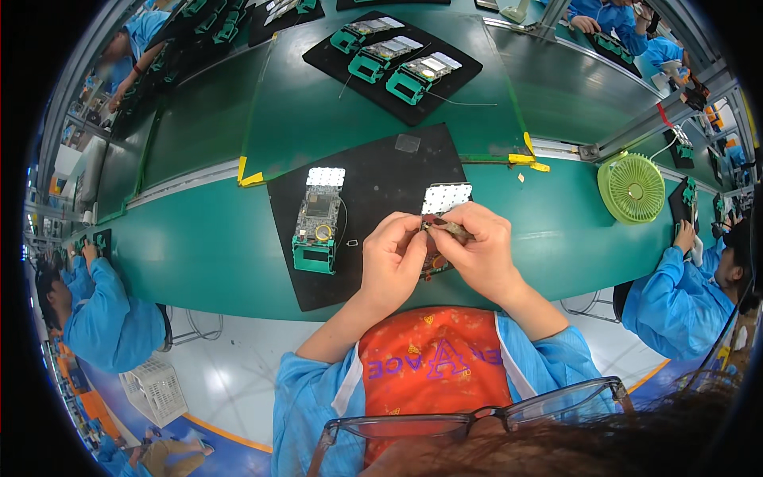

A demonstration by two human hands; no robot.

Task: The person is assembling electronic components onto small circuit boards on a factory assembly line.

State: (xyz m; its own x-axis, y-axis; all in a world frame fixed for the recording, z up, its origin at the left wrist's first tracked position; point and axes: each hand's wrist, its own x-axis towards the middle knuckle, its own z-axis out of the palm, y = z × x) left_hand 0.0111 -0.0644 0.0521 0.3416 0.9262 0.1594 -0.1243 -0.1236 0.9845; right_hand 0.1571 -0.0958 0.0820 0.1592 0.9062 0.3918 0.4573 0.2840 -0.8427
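Observation:
Both my hands meet over a circuit board with a white dotted keypad panel (447, 199), on the right side of a black mat (373, 183). My left hand (389, 266) is closed in a pinch at the board's middle; what its fingertips hold is too small to name. Fingertip to fingertip with it, my right hand (485, 250) is also pinched, with a greyish-brown piece (457, 230) of unclear kind at its fingers. My hands hide most of that board. To their left lies a second circuit board (320, 208) with a green frame, a yellow ring and a thin wire.
A small white-edged piece (352, 243) and a clear square (408, 143) lie on the mat. Farther back, another black mat (413, 111) bears three green-framed boards. A green fan (632, 188) stands at right. Co-workers in blue sit at both sides and across.

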